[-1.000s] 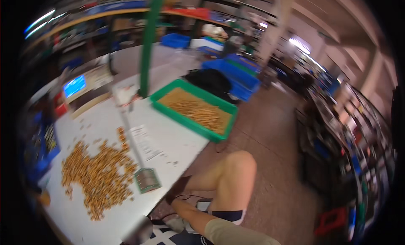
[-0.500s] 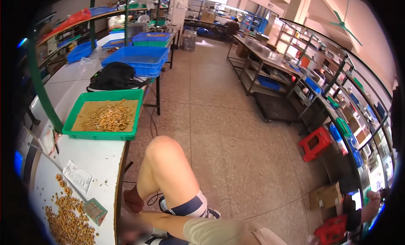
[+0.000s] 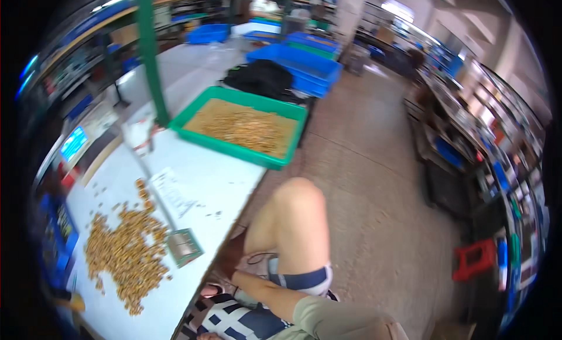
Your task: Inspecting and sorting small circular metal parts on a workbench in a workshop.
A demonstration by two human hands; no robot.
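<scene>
While tucked low under the table edge (image 3: 234,211), right hand (image 3: 212,291) blurred, grip unreadable; left hand out of view. Nearest: small green-rimmed tray (image 3: 184,247), flat near that edge, skewed, long axis roughly along it. Touching pile of golden parts (image 3: 126,258) at left. Bare tabletop toward green bin (image 3: 234,149); open floor (image 3: 374,223) right of knee (image 3: 298,199).

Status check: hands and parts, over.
Right hand down by shoe under table edge, grip unclear. Left hand out of view. Golden parts pile lies on table, untouched.
</scene>
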